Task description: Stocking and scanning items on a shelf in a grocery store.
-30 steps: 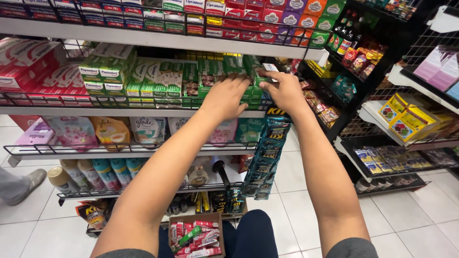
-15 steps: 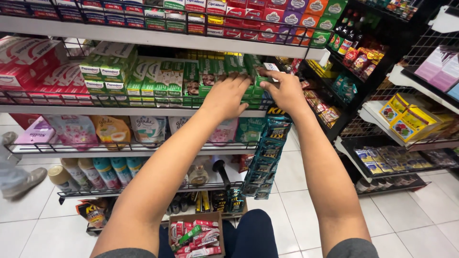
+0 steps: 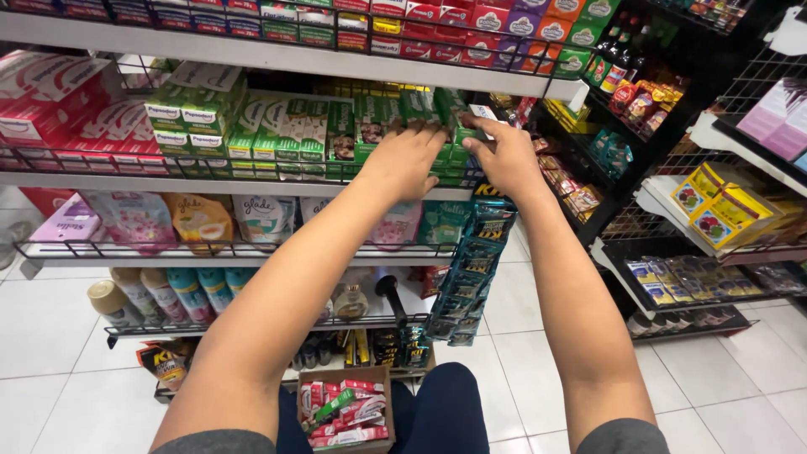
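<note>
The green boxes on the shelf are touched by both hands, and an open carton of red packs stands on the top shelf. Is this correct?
Not quite. Both hands, left hand and right hand, do touch the green boxes, but the head view shows the open carton of red packs low down, near the person's legs, not on the top shelf.

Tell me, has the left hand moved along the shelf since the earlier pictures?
No. The left hand rests on the green boxes at the same spot, just left of the right hand and above the hanging strip of dark packets.

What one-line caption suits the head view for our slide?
Both hands, left hand and right hand, reach green boxes on a shop shelf.
</note>
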